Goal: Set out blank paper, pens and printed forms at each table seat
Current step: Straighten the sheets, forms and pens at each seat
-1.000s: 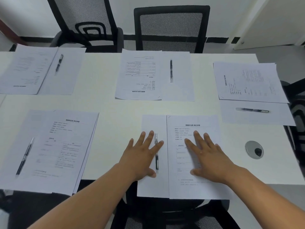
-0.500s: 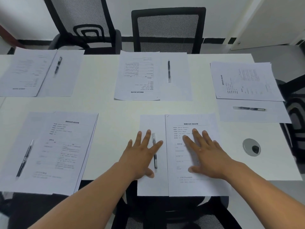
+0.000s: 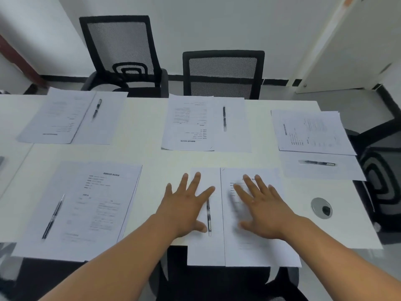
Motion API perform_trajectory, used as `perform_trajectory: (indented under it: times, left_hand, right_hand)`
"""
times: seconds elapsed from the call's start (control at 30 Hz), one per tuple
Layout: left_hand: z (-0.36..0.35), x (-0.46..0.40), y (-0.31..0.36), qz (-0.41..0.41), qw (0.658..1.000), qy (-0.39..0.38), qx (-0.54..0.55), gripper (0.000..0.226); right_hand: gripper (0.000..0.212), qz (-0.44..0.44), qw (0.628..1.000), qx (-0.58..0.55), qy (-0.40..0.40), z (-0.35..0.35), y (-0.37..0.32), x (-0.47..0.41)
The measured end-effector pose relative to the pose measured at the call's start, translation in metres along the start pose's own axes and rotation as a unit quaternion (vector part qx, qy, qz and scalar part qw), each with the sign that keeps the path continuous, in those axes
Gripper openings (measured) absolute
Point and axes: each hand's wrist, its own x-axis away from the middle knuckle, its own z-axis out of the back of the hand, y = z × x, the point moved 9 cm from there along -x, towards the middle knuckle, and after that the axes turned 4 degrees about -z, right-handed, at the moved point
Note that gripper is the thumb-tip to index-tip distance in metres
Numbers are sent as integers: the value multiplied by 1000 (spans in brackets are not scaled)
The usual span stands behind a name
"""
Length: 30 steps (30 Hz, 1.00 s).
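At the near edge of the white desk [image 3: 152,153], a blank sheet [image 3: 205,248] and a printed form [image 3: 258,246] are being held flat, side by side, with their near ends hanging over the desk edge. The left hand [image 3: 184,207] is being pressed down with fingers spread and straight, its grip released, partly on the blank sheet and partly on the bare desk; nothing is being grasped. A pen [image 3: 208,218] is lying lengthwise on that sheet, just beside the thumb and under the tip of the forefinger. The right hand [image 3: 263,211] is being laid flat on the printed form, fingers straight and fanned out, its grip also released.

Four other places are being shown as already set. At the near left, a form over a blank sheet [image 3: 86,205] is lying with a second pen [image 3: 53,217] at its left side. Across the desk at the far left, another paper set [image 3: 71,118] is carrying a third pen [image 3: 97,108]. At the far middle, a paper set [image 3: 206,124] is carrying a fourth pen [image 3: 224,118] on its right half. At the right end, a form [image 3: 310,131] is lying turned sideways, with a blank sheet [image 3: 321,168] beside it bearing a fifth pen [image 3: 318,163].

Two black mesh chairs [image 3: 223,72] are standing behind the far side, and a round cable port [image 3: 321,207] is being seen in the desk near the right hand.
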Motion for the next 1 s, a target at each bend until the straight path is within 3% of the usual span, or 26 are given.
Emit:
perform_trajectory:
  times: [0.23,0.5,0.77,1.0]
  left_hand:
    - [49,40,-2,21,997,75,-29,102]
    - [71,115,0,89,992,91,-23,106]
    - [93,253,35,211,969,106,-67,113]
    - [95,339,72,270,952,130,-57,114]
  right_hand:
    - [99,7,998,41,53,48,-31,33]
    - [94,75,990,63,102,90,-97,82]
    - [95,164,968,85,173,116,-158,181]
    - [98,191,955,80,212,119,-167,251]
